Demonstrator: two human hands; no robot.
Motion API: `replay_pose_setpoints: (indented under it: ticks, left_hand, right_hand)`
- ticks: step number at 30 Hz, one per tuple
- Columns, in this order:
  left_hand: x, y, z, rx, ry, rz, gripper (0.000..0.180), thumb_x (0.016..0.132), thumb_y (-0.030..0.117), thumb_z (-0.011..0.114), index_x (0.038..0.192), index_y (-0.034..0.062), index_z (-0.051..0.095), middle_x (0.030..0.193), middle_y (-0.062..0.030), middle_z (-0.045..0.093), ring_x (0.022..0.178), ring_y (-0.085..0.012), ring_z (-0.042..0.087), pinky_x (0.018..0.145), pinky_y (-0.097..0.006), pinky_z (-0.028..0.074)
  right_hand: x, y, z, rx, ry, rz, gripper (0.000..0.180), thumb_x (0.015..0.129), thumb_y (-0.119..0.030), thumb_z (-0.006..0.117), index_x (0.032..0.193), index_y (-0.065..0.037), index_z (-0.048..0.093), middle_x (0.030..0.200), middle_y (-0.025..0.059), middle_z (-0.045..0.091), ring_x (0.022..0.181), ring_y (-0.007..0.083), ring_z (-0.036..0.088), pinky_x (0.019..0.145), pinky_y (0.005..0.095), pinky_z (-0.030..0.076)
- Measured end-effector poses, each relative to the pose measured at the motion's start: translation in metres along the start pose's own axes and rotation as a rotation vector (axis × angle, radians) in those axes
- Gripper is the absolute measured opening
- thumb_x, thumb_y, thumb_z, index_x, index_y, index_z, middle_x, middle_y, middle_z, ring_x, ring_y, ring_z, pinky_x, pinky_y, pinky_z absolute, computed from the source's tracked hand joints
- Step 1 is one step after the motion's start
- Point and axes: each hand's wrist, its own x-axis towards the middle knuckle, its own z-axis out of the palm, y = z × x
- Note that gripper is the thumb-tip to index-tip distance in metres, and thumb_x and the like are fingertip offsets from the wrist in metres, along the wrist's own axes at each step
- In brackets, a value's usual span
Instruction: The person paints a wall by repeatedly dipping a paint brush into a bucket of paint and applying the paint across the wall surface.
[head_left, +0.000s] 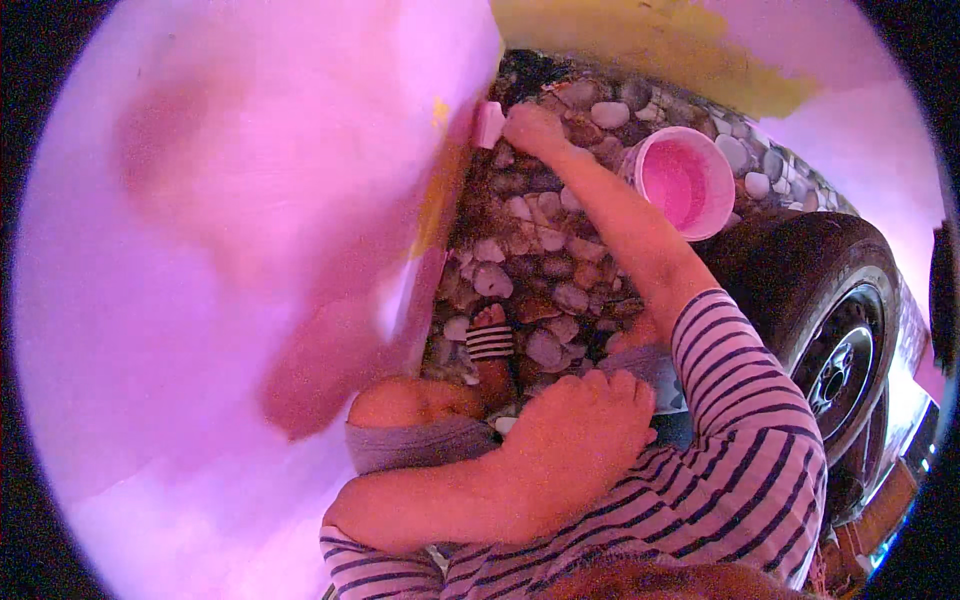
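Note:
My right hand (537,130) reaches out ahead, its fingers closed round a paintbrush. The pale, flat head of the paintbrush (489,125) touches the wall's lower edge; my fingers hide its handle. To the right of that forearm, a white bucket (721,187) with light paint inside stands on the stones. My left forearm crosses in front of my body. My left hand (588,425) lies over my bent leg near the knee, fingers side by side and holding nothing that I can see.
A smooth pale wall (230,250) fills the left, with a yellowish strip (437,200) low down. Another wall with a yellow band (660,60) closes the far side. Rounded stones (545,240) cover the ground around my sandalled foot (489,340). A tyre on a wheel (835,300) stands close on the right.

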Motion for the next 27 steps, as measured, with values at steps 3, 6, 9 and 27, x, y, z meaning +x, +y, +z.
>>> replay_pose_setpoints:
  ticks: [3, 6, 9, 27]
  left_hand:
    - [-0.002, -0.001, 0.0, -0.018, -0.016, -0.018, 0.034, 0.092, 0.035, 0.052, 0.096, 0.0019, 0.058, 0.086, -0.0143, 0.061, 0.082, -0.0297, 0.063, 0.07, -0.042, 0.053]
    - [-0.002, 0.001, -0.001, 0.003, 0.024, 0.029, 0.033, 0.092, 0.034, 0.052, 0.096, 0.0021, 0.058, 0.086, -0.0139, 0.06, 0.082, -0.0292, 0.063, 0.07, -0.041, 0.053]
    - [-0.001, 0.0, 0.002, -0.01, -0.011, 0.019, 0.033, 0.092, 0.034, 0.051, 0.097, 0.0021, 0.058, 0.087, -0.0139, 0.061, 0.082, -0.0293, 0.063, 0.07, -0.041, 0.053]
    - [0.002, 0.005, 0.004, 0.069, 0.021, 0.034, 0.034, 0.091, 0.034, 0.053, 0.096, 0.0006, 0.059, 0.087, -0.0144, 0.061, 0.08, -0.0298, 0.064, 0.067, -0.041, 0.053]
  right_hand:
    - [0.003, -0.019, -0.037, 0.165, -0.094, -0.058, 0.031, 0.079, -0.033, 0.06, 0.083, -0.004, 0.072, 0.084, 0.0216, 0.069, 0.079, 0.0359, 0.069, 0.078, 0.0454, 0.055]
    - [0.002, -0.004, -0.092, 0.521, -0.093, -0.254, 0.033, 0.084, -0.037, 0.067, 0.094, -0.006, 0.073, 0.075, 0.0103, 0.069, 0.066, 0.0192, 0.065, 0.063, 0.033, 0.052]
    - [-0.02, -0.03, -0.154, 0.773, -0.16, -0.199, 0.03, 0.088, -0.036, 0.068, 0.099, -0.009, 0.072, 0.067, -0.0008, 0.062, 0.057, 0.0074, 0.055, 0.053, 0.0238, 0.044]
    - [-0.033, 0.015, -0.007, 0.302, -0.085, -0.062, 0.039, 0.082, -0.043, 0.064, 0.094, -0.006, 0.07, 0.086, 0.0167, 0.07, 0.079, 0.0336, 0.068, 0.073, 0.0413, 0.053]
